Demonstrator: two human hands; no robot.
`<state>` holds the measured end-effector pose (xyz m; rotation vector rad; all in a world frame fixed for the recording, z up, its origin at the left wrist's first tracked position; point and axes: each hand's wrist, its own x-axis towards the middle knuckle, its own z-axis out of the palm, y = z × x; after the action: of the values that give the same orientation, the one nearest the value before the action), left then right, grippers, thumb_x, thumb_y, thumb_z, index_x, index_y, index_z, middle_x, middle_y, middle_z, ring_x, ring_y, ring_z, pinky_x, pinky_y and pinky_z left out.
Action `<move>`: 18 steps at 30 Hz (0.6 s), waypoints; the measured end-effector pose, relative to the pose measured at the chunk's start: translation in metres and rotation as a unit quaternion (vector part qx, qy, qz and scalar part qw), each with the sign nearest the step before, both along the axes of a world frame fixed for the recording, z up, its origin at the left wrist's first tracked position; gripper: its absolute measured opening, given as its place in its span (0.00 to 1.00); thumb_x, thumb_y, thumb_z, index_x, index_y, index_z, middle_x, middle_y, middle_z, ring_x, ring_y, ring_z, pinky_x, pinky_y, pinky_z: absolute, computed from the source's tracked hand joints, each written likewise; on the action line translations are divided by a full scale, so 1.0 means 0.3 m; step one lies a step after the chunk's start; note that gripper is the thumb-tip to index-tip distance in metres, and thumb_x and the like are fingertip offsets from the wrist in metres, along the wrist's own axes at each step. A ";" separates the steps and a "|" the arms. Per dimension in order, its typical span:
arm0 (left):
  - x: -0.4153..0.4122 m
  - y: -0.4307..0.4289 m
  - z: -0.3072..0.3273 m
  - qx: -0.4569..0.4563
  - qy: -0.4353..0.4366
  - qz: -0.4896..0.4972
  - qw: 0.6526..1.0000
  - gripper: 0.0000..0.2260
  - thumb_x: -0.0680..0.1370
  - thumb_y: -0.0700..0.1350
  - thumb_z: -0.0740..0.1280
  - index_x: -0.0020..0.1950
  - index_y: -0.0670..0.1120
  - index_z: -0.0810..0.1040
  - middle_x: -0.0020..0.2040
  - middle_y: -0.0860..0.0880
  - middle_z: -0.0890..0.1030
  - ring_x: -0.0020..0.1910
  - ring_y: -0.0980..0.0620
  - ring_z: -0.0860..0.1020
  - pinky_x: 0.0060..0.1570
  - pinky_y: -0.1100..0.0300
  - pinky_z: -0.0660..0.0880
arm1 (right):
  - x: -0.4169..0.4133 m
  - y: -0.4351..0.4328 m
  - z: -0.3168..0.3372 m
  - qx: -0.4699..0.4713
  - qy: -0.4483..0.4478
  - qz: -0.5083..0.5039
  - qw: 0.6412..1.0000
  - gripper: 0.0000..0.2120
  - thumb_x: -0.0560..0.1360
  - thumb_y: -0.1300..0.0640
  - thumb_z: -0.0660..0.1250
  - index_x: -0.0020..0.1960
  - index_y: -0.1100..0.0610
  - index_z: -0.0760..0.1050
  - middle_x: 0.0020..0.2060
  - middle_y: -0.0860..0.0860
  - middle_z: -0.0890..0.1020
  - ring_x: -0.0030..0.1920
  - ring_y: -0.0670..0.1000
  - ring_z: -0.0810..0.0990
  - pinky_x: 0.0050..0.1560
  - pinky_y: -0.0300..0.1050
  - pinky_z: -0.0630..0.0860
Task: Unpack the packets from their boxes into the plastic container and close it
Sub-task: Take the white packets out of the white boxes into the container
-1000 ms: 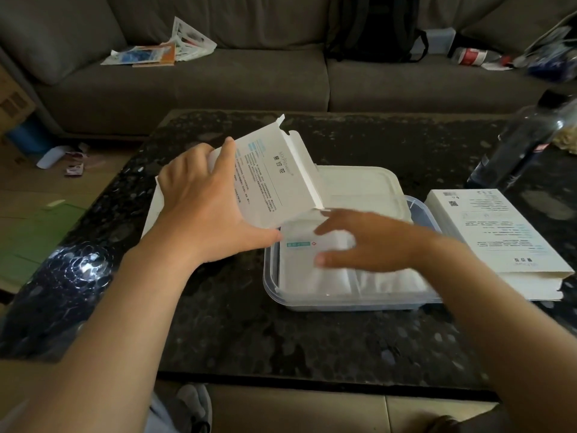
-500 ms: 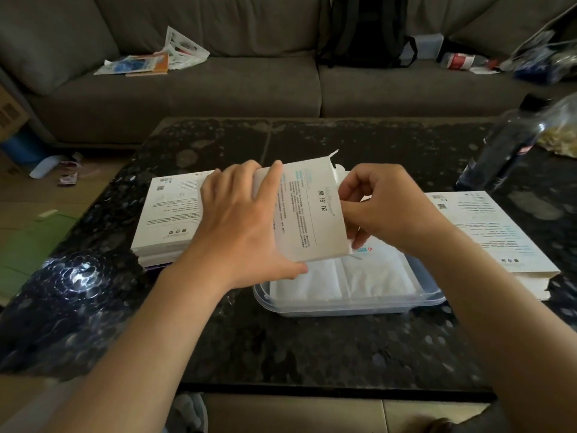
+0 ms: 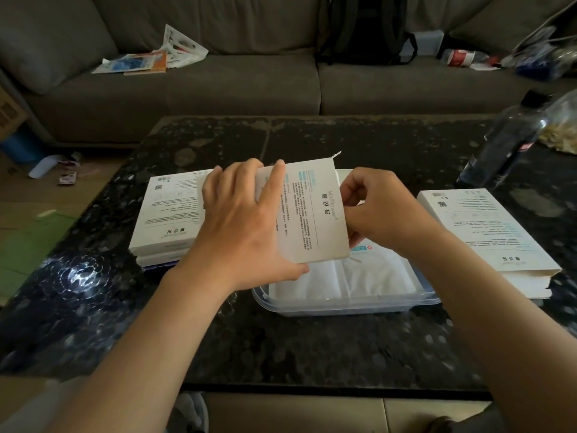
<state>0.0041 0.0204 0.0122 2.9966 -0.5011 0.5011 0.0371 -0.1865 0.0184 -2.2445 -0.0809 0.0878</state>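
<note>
Holding is recorded at both hands. The left hand is spread over the near face of a white box, with the fingers laid across its upper left part and the thumb tucked under its lower edge. The right hand is curled at the right end of the same box and grips it there. Which part of that end is pinched is hidden by the fingers.

The box is held tilted above the plastic container, clear of the table. Printed text is seen on the face turned towards the camera.

The container is placed on the dark speckled table, directly below the hands, with its top uncovered. White packets are seen lying flat inside it.

A stack of similar boxes is located on the table to the left of the container, partly covered by the left hand. Further boxes are stacked to the right of the container, close beside it.

A dark bottle is noted at the far right of the table. A grey sofa is seen behind the table, with loose papers and a black backpack on it.
</note>
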 end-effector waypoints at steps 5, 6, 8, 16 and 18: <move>-0.005 -0.007 0.001 0.000 -0.005 -0.010 1.000 0.57 0.56 0.73 0.69 0.77 0.45 0.56 0.70 0.41 0.64 0.70 0.39 0.63 0.73 0.37 0.56 | 0.004 0.007 -0.020 -0.042 -0.024 0.034 0.998 0.13 0.74 0.61 0.76 0.54 0.59 0.74 0.44 0.45 0.80 0.40 0.47 0.83 0.25 0.34 0.77; -0.005 -0.009 -0.001 0.002 -0.008 -0.012 1.000 0.57 0.56 0.73 0.69 0.77 0.45 0.57 0.70 0.41 0.64 0.70 0.39 0.63 0.73 0.37 0.56 | 0.006 0.012 -0.025 -0.062 -0.033 0.040 0.997 0.15 0.74 0.60 0.76 0.57 0.58 0.75 0.45 0.44 0.80 0.41 0.47 0.83 0.24 0.32 0.75; -0.006 -0.009 -0.005 0.004 -0.007 -0.014 1.000 0.57 0.56 0.73 0.70 0.77 0.45 0.57 0.70 0.41 0.64 0.70 0.39 0.63 0.73 0.37 0.55 | 0.012 0.020 -0.037 -0.068 -0.041 0.047 0.996 0.17 0.73 0.58 0.77 0.59 0.56 0.76 0.48 0.45 0.82 0.45 0.48 0.84 0.25 0.32 0.74; 0.002 0.002 -0.008 0.007 -0.013 -0.005 1.000 0.57 0.57 0.73 0.70 0.77 0.45 0.57 0.70 0.40 0.65 0.70 0.39 0.63 0.73 0.37 0.55 | 0.004 0.013 -0.032 0.024 0.002 0.037 0.999 0.10 0.77 0.67 0.71 0.57 0.61 0.79 0.40 0.42 0.80 0.30 0.36 0.82 0.23 0.32 0.73; 0.005 0.007 -0.008 0.011 -0.008 0.001 1.000 0.57 0.56 0.73 0.69 0.77 0.45 0.57 0.70 0.41 0.64 0.70 0.39 0.63 0.73 0.37 0.54 | 0.004 0.009 -0.026 0.049 0.015 0.036 0.998 0.06 0.77 0.66 0.70 0.54 0.60 0.81 0.41 0.44 0.83 0.34 0.38 0.84 0.27 0.34 0.77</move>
<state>0.0056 0.0225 0.0098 3.0161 -0.5065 0.5241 0.0383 -0.1838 0.0105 -2.1421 -0.1481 0.1526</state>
